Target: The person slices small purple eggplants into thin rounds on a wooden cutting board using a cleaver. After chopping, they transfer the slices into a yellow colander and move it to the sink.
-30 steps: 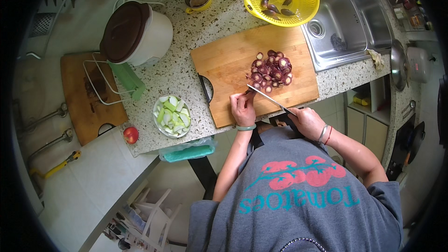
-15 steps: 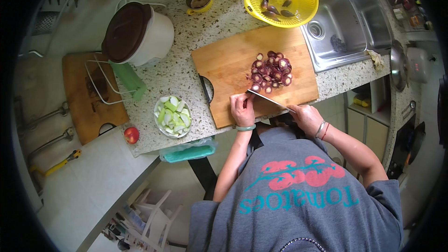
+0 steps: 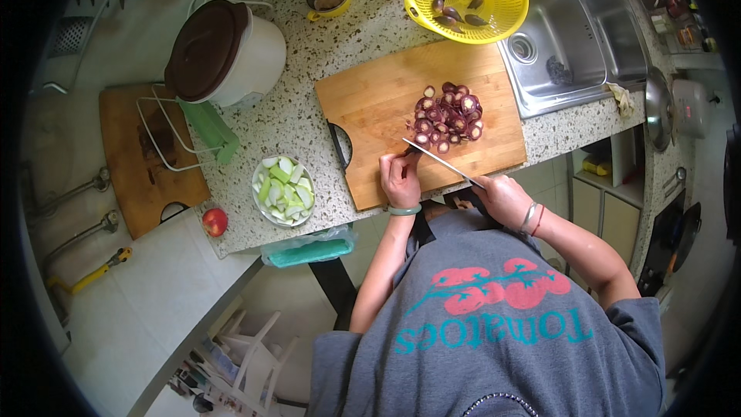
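A kitchen knife (image 3: pixel 444 161) is gripped by its handle in my right hand (image 3: pixel 505 201), its blade slanting up and left over the wooden cutting board (image 3: pixel 363 104). My left hand (image 3: pixel 400 178) sits at the board's near edge, fingers closed around a dark purple root vegetable (image 3: pixel 412 150); only its end shows beside the knife tip. Just beyond the blade lies a heap of round purple slices (image 3: pixel 449 114) with pale centres.
Behind the board stands a yellow colander (image 3: pixel 505 0) holding several dark pieces, beside a steel sink (image 3: pixel 559 38). To the left are a bowl of pale green chunks (image 3: pixel 283 191), a red round fruit (image 3: pixel 214 222), a lidded white pot (image 3: pixel 258 54) and another board (image 3: pixel 127 154).
The knife tip has shifted slightly left and up, closer to the vegetable in my left hand. My right hand has moved a little left with it.
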Available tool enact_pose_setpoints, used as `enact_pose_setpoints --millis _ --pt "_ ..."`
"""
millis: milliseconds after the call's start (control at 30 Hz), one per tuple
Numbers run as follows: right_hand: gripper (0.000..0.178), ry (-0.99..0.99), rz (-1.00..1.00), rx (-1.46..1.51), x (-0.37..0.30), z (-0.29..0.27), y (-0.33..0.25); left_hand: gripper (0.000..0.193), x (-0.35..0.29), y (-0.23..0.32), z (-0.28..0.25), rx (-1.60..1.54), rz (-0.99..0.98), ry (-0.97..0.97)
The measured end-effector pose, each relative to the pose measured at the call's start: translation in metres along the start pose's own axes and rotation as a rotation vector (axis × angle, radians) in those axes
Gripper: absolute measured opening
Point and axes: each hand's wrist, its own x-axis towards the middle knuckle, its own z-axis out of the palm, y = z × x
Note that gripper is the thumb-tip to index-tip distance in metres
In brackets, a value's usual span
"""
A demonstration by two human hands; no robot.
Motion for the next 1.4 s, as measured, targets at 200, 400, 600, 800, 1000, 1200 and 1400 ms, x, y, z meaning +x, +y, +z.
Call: enact_pose_setpoints --millis 200,400,600,800,1000,1200,1400 --pt "0.017 0.152 -0.118 0.008 0.028 0.026 0.009 0.016 0.003 0.002 -0.001 0.067 0.052 -0.011" --pt "0.020 0.064 -0.026 -0.032 0.000 0.012 0.025 0.016 0.003 0.002 0.000 -0.010 0.026 0.035" --pt "0.017 0.091 0.004 0.047 -0.004 -0.001 0.003 0.015 0.001 0.003 -0.001 0.005 -0.011 0.011" --pt "0.017 0.020 0.013 0.065 -0.006 -0.009 -0.009 0.015 0.000 0.001 0.000 -0.010 -0.030 0.009" --pt "0.018 -0.001 0.010 0.009 0.007 0.004 -0.007 0.015 -0.001 0.000 -0.002 0.020 -0.007 -0.006" --pt "0.016 0.113 -0.062 0.020 0.030 0.028 0.005 0.015 0.003 0.001 -0.003 0.065 0.012 -0.011" --pt "0.017 0.068 -0.053 -0.043 -0.001 0.013 0.027 0.014 0.002 0.002 -0.004 -0.033 -0.024 0.017"
